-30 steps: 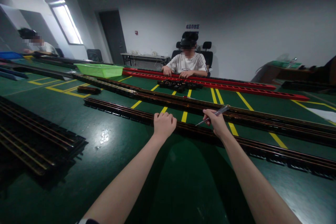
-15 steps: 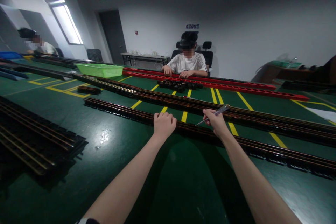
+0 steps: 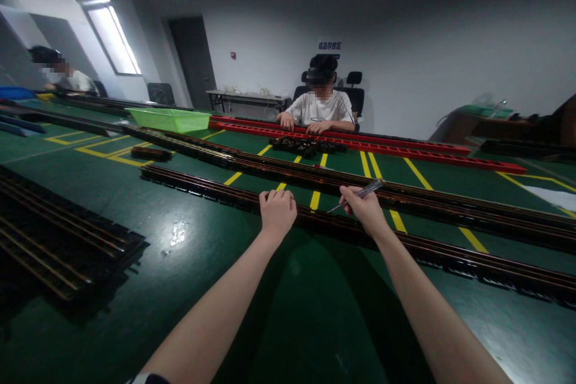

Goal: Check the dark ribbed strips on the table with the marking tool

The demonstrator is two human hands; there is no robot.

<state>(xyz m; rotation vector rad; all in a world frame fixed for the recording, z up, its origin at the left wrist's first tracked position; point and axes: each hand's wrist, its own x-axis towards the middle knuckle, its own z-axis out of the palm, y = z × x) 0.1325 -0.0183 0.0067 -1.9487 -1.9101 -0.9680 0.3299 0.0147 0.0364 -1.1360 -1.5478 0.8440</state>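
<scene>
A long dark rail (image 3: 202, 188) with copper-coloured strips lies across the green table in front of me. My left hand (image 3: 278, 213) is closed over the rail, its fingers curled around the far edge. To the right, my right hand (image 3: 366, 210) pinches a screwdriver (image 3: 369, 188) with a clear, purplish handle. The shaft slants down to the left, and the tip is at the rail between my two hands. Whether it touches a screw is too small to make out.
Behind runs another long dark rail (image 3: 270, 169). Several similar rails (image 3: 67, 228) lie at left, near a short piece (image 3: 151, 153). Farther back are a green basket (image 3: 168, 122), red rails (image 3: 405, 154) and dark parts (image 3: 306, 147). A co-worker (image 3: 321, 108) sits opposite, another person (image 3: 78, 81) far left.
Both hands and the screwdriver tip appear slightly farther left; the whole view has also shifted a little. Both grips look the same.
</scene>
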